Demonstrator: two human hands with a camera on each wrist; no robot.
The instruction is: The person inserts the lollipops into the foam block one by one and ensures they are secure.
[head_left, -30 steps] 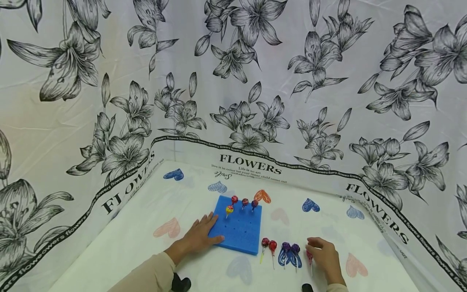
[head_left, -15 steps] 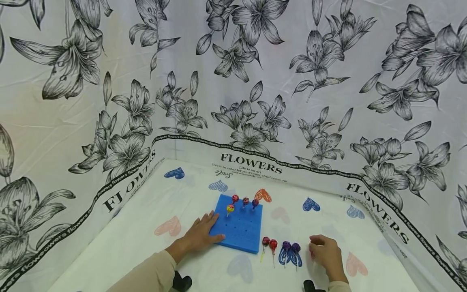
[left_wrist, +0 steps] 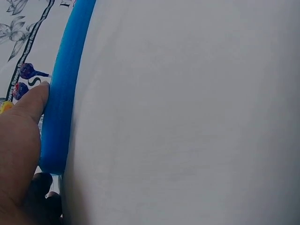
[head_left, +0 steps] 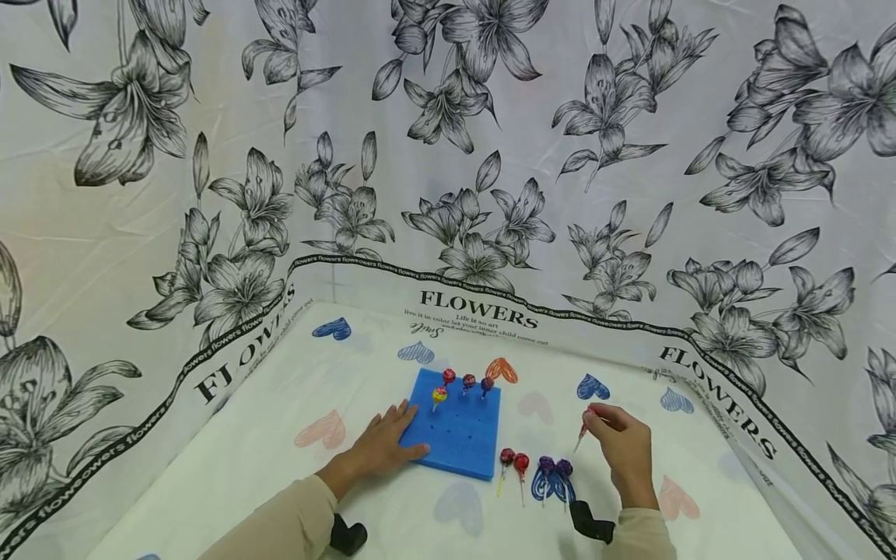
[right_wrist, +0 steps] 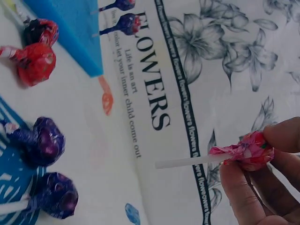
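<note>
My right hand [head_left: 624, 445] pinches a pink-red lollipop [right_wrist: 251, 151] by its wrapped head, held above the table with the white stick pointing down and left in the head view. My left hand [head_left: 378, 445] rests with spread fingers on the left edge of a blue foam board [head_left: 455, 447], its thumb on the near side. Several lollipops stand in the board's far part: a red one [head_left: 449, 376], a yellow one [head_left: 439, 395] and two dark ones. The left wrist view shows my thumb [left_wrist: 35, 103] against the board's side [left_wrist: 63, 108].
To the board's right lie two red lollipops [head_left: 521, 463] and two purple lollipops [head_left: 564, 468], side by side on the white heart-patterned cloth [head_left: 392, 513]. A flower-printed curtain [head_left: 392, 194] stands behind the table. Black wrist mounts [head_left: 591, 523] sit under both wrists.
My right hand has picked the pink-red lollipop up off the cloth and moved it upward and slightly left. My left hand stays on the foam board.
</note>
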